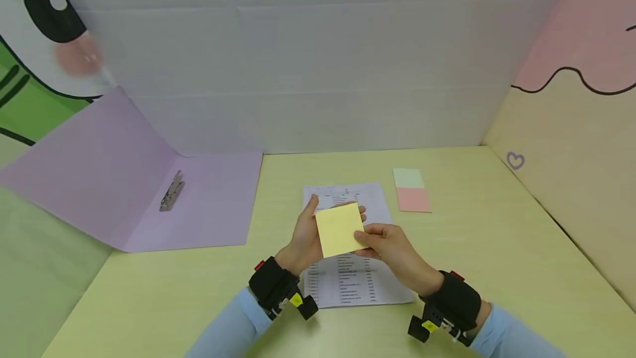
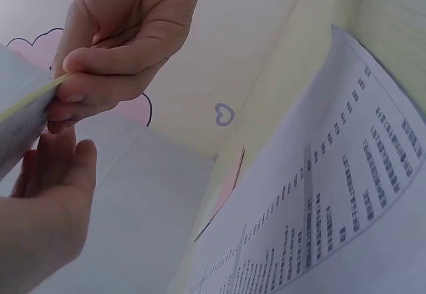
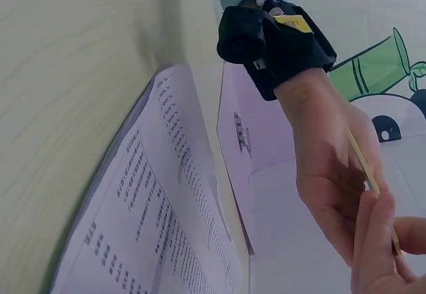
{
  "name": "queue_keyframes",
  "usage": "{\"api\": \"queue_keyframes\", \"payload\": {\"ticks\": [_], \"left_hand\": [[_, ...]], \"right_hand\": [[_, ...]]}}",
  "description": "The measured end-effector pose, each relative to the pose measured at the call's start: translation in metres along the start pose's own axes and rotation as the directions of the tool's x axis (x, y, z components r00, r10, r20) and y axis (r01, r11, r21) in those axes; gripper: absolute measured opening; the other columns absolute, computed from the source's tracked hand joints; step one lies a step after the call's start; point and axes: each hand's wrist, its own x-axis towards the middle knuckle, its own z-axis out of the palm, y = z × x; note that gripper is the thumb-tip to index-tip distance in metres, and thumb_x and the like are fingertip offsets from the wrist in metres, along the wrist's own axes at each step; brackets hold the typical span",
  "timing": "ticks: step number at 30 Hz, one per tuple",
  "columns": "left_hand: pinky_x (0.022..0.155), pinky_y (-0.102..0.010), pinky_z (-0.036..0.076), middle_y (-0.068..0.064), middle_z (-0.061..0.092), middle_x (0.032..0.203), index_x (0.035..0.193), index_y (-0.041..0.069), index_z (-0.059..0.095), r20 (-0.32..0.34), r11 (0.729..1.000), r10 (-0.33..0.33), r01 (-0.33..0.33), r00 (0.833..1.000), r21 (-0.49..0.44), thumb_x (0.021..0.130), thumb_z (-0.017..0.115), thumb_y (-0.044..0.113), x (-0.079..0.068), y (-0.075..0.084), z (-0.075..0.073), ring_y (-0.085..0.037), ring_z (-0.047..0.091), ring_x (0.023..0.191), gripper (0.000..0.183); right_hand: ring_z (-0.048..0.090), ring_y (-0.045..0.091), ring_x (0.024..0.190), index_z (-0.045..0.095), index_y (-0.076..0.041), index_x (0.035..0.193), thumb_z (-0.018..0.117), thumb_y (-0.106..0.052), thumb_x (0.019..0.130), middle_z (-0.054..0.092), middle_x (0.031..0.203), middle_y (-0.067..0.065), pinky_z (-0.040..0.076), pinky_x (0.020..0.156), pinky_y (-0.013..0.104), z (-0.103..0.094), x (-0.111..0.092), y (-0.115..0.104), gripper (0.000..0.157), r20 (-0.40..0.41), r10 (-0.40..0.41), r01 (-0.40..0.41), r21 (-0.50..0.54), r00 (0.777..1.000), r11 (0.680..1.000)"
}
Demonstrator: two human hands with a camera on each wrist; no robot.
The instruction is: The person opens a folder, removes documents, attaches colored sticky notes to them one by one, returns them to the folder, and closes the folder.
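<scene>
A square yellow sticky note pad [image 1: 340, 230] is up above the table, tilted toward the head camera. My right hand [image 1: 392, 247] pinches its lower right corner, the thumb on its face. Behind the pad, my left hand [image 1: 304, 236] stands with its thumb raised off the face and fingertips showing past the pad's upper right edge. The pad hides most of those fingers. In the right wrist view the pad [image 3: 361, 157] shows edge-on against the left palm. Below both hands lies a stack of printed sheets [image 1: 353, 286].
An open purple folder [image 1: 213, 203] with a metal clip [image 1: 171, 191] stands at the left. Beyond the sheets, to the right, lie a pale green sticky note [image 1: 408, 178] and a pink one [image 1: 413, 199]. Printed panels [image 1: 348, 70] wall the table on several sides.
</scene>
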Motion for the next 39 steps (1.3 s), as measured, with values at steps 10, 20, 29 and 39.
{"api": "queue_keyframes", "payload": {"ticks": [10,20,29,39], "left_hand": [[0.095,-0.034,0.043,-0.004,0.053,0.127,0.145,0.005,0.019,0.054,0.996,-0.055,0.059,0.997,-0.064,0.088,0.022,0.068,0.000,-0.006,0.001,-0.017,0.055,0.111,0.085],[0.093,-0.034,0.045,-0.003,0.055,0.125,0.145,0.006,0.022,0.014,0.999,-0.046,0.046,0.999,-0.013,0.087,0.025,0.068,-0.005,-0.004,-0.004,-0.016,0.055,0.109,0.085],[0.095,-0.035,0.043,-0.006,0.050,0.132,0.144,0.005,0.023,0.028,0.998,-0.058,0.057,0.998,0.020,0.086,0.024,0.069,-0.001,-0.005,0.002,-0.019,0.051,0.116,0.087],[0.094,-0.033,0.042,-0.003,0.055,0.124,0.143,0.007,0.026,0.037,0.995,-0.099,0.097,0.994,0.038,0.083,0.025,0.073,0.002,-0.008,0.005,-0.017,0.051,0.113,0.089]], "right_hand": [[0.064,0.011,0.079,0.055,0.013,0.109,0.058,-0.018,0.090,0.064,0.092,0.008,0.053,0.076,0.026,0.005,-0.002,0.009,0.036,0.045,-0.017,0.017,-0.011,0.999,1.000],[0.028,0.001,0.043,0.049,-0.017,0.060,0.062,-0.036,0.084,0.031,0.049,-0.010,0.021,0.043,0.016,-0.005,-0.009,0.006,0.033,0.202,-0.544,0.378,-0.896,0.814,0.232],[0.057,0.016,0.079,0.064,-0.007,0.088,0.073,-0.038,0.074,0.062,0.087,0.004,0.049,0.071,0.024,0.010,-0.009,0.003,0.036,0.512,-0.769,0.494,-0.817,0.383,-0.298],[0.054,0.022,0.085,0.060,-0.005,0.090,0.078,-0.042,0.066,0.057,0.100,0.009,0.047,0.072,0.026,0.027,-0.009,0.006,0.048,0.559,-0.702,0.389,-0.824,0.440,-0.412]]}}
